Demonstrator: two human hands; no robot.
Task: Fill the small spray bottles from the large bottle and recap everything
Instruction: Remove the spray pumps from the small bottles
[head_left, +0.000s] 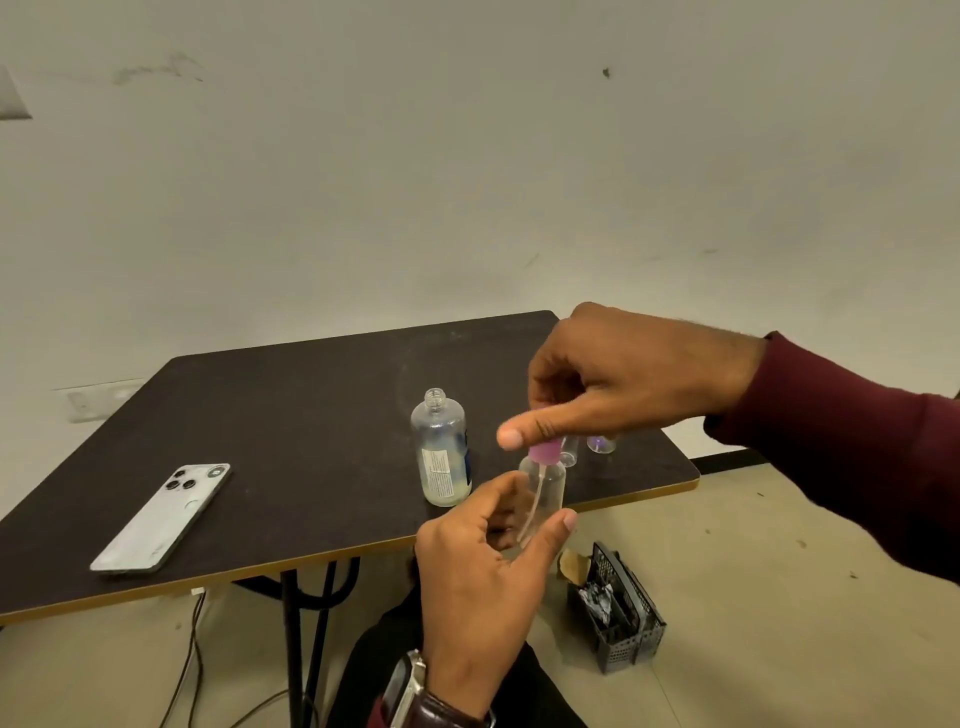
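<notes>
Two hands are meeting over the near edge of a dark table (291, 415), just in front of the large bottle (441, 452), which is serving here as the landmark. That bottle is standing upright on the table with its neck uncapped, a printed label on its side and a shallow layer of pale liquid at the bottom.

Just right of the large bottle and nearer the camera, the left hand (483, 587) is holding a small clear spray bottle (544, 493) upright, its fingers and thumb curling round the lower part of the body. The right hand (623, 379) is coming in from above, pinching the pink spray cap (545, 451) at the neck of that small bottle, with the thumb sticking out toward the large bottle. A thin tube is hanging from the cap down inside the small bottle. Whether the cap is fully seated cannot be told.

Right of the large bottle, partly hidden behind the right hand, two more small clear pieces are standing on the table: one (570, 451) just behind the pink cap, and another (601, 444) with a purple tint farther right. What they are exactly is hard to tell.

Well to the left of the large bottle, a white phone (161, 519) is lying face down on the table. Below and right of the large bottle, on the floor, a black mesh basket (623, 623) is sitting with crumpled scraps in it. A watch (408, 686) is showing on the left wrist.
</notes>
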